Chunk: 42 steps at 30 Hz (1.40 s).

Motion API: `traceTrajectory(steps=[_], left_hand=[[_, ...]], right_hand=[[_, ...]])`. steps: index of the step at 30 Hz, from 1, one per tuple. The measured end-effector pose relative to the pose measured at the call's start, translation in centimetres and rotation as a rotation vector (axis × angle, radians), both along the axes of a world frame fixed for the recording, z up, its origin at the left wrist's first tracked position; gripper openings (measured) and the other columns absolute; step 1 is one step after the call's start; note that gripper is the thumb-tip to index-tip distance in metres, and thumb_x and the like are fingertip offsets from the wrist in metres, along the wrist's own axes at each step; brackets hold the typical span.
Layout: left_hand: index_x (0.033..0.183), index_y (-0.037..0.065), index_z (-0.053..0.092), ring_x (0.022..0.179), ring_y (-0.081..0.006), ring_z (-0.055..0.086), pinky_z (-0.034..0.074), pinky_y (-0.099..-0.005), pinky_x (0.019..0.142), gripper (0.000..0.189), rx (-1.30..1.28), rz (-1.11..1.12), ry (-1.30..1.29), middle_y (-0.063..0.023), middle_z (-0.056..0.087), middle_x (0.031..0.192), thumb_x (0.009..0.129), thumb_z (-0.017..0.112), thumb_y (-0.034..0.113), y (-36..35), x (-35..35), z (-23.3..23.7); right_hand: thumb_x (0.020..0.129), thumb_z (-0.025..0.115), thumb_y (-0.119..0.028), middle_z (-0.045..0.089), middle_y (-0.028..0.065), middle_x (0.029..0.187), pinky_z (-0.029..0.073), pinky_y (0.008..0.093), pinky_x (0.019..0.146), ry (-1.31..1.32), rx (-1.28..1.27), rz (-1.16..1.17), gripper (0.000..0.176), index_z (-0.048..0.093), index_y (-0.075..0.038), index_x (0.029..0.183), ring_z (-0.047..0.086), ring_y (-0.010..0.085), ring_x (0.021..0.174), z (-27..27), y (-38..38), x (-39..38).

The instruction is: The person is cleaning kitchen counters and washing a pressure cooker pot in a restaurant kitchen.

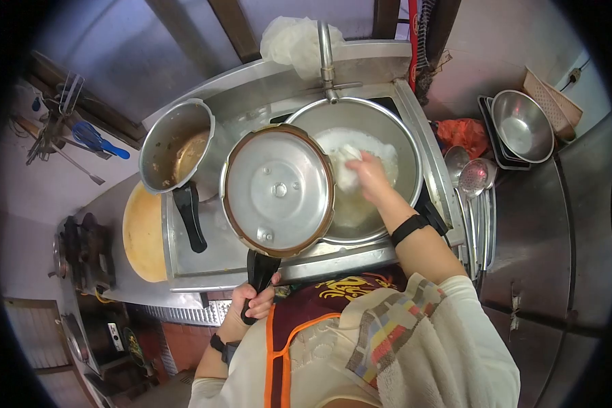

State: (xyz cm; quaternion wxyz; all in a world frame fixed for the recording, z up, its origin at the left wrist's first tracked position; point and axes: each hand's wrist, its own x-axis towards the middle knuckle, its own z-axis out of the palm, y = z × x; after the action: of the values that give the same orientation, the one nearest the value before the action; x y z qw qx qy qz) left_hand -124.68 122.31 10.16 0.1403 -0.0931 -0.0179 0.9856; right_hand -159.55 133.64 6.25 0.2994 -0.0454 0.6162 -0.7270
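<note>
Head view of two bare hands at a steel sink. The left hand (253,303), below the centre of the frame, has its fingers curled closed around the black handle (259,266) of a round metal lid (268,163). The right hand (371,178), right of centre, has its fingers bent closed on a white wad (348,170), just beside the lid's right edge; how tightly they press cannot be told.

Count of items: one lid, at the centre, its face edged by a brown ring (227,163); one wad; one large steel basin (406,146), right of centre, containing cloudy water with white foam (330,138). The lid overlaps the basin's left side in this view; whether the two touch cannot be told. One tap (327,71) stands at the basin's far rim, top centre. One pot (163,146) with one black handle lies upper left, its inner base stained brown. One round board (141,238) shows below the pot. Two dark wristbands are worn, one on each wrist. One steel bowl (517,126) sits at the upper right.
</note>
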Motion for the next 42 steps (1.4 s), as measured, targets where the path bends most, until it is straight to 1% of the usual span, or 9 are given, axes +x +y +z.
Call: traceTrajectory(steps=[2, 8, 14, 17, 20, 23, 30, 36, 42], left_hand=[[0.11, 0.002, 0.032, 0.034, -0.0171, 0.043, 0.028, -0.0273, 0.031, 0.047, 0.038, -0.005, 0.025, -0.0081, 0.044, 0.053, 0.068, 0.054, 0.008, 0.2, -0.4, -0.1], [0.104, -0.001, 0.031, 0.032, -0.0172, 0.042, 0.039, -0.0247, 0.028, 0.048, -0.06, -0.069, -0.008, -0.0087, 0.044, 0.053, 0.066, 0.061, 0.003, 0.7, -0.7, 0.4], [0.1, -0.002, 0.032, 0.031, -0.0146, 0.041, 0.039, -0.0213, 0.027, 0.046, -0.111, -0.093, -0.028, -0.0076, 0.044, 0.053, 0.067, 0.063, 0.005, 1.2, -1.5, 0.4], [0.101, -0.001, 0.032, 0.031, -0.0154, 0.042, 0.039, -0.0229, 0.028, 0.046, -0.105, -0.064, -0.004, -0.0076, 0.043, 0.052, 0.067, 0.063, 0.004, 1.1, -1.6, -0.1], [0.101, 0.0, 0.033, 0.032, -0.0164, 0.043, 0.038, -0.0242, 0.028, 0.046, -0.108, -0.045, 0.006, -0.008, 0.044, 0.052, 0.066, 0.063, 0.003, 0.9, -1.2, 0.3], [0.101, -0.001, 0.033, 0.032, -0.0168, 0.044, 0.037, -0.0242, 0.028, 0.048, -0.3, -0.034, -0.012, -0.0086, 0.044, 0.052, 0.064, 0.063, 0.002, 0.4, -0.9, 1.1], [0.1, -0.003, 0.034, 0.03, -0.0167, 0.042, 0.037, -0.0238, 0.028, 0.05, -0.401, -0.064, -0.028, -0.0092, 0.044, 0.051, 0.06, 0.063, 0.001, 0.2, -0.5, 1.5], [0.101, -0.002, 0.035, 0.031, -0.0166, 0.042, 0.034, -0.0248, 0.029, 0.045, -0.205, -0.013, 0.026, -0.008, 0.044, 0.051, 0.065, 0.062, 0.003, 0.3, -0.1, 1.5], [0.104, 0.0, 0.033, 0.031, -0.0165, 0.042, 0.033, -0.0255, 0.031, 0.046, 0.011, 0.064, 0.081, -0.0066, 0.044, 0.051, 0.068, 0.061, 0.004, 0.6, 3.0, 0.4]], right_hand=[[0.073, 0.06, -0.007, 0.062, 0.0101, 0.096, 0.046, 0.0299, 0.072, 0.126, 0.017, 0.149, 0.033, 0.058, 0.002, 0.105, 0.059, 0.0185, 0.08, 5.8, -0.8, 1.8], [0.083, 0.058, -0.017, 0.062, 0.0063, 0.096, 0.044, 0.0256, 0.08, 0.552, -0.107, 0.191, 0.035, 0.055, -0.006, 0.116, 0.056, 0.0153, 0.091, 5.9, -5.7, 5.2], [0.079, 0.063, -0.018, 0.062, 0.0117, 0.095, 0.041, 0.0337, 0.087, 0.935, -0.029, 0.553, 0.023, 0.066, -0.014, 0.102, 0.053, 0.0242, 0.101, 5.8, -4.6, 10.3], [0.078, 0.062, -0.017, 0.061, 0.0111, 0.091, 0.042, 0.0328, 0.084, 0.82, -0.001, 0.796, 0.018, 0.068, -0.012, 0.095, 0.054, 0.0277, 0.097, 6.7, -2.3, 11.9], [0.077, 0.06, -0.014, 0.059, 0.0134, 0.084, 0.043, 0.0367, 0.079, 0.691, 0.054, 0.63, 0.014, 0.068, -0.011, 0.088, 0.053, 0.029, 0.089, 3.8, -1.2, 11.6], [0.074, 0.058, -0.01, 0.058, 0.0133, 0.083, 0.043, 0.0355, 0.078, 1.154, 0.24, 0.528, 0.013, 0.066, -0.007, 0.084, 0.052, 0.0284, 0.087, 1.5, 0.0, 9.7], [0.072, 0.055, -0.008, 0.056, 0.0133, 0.083, 0.044, 0.0368, 0.077, 1.374, 0.586, 0.236, 0.013, 0.063, -0.006, 0.082, 0.052, 0.0289, 0.088, 2.5, -0.1, 5.4], [0.074, 0.061, -0.007, 0.06, 0.0154, 0.081, 0.046, 0.038, 0.072, 1.049, 0.38, -0.047, 0.013, 0.065, -0.005, 0.086, 0.057, 0.0318, 0.077, 2.4, 0.1, 3.6], [0.074, 0.064, -0.009, 0.065, 0.0165, 0.088, 0.046, 0.0317, 0.078, 0.722, 0.471, -0.132, 0.015, 0.067, -0.005, 0.089, 0.062, 0.0284, 0.085, 2.5, 2.5, 1.4]])
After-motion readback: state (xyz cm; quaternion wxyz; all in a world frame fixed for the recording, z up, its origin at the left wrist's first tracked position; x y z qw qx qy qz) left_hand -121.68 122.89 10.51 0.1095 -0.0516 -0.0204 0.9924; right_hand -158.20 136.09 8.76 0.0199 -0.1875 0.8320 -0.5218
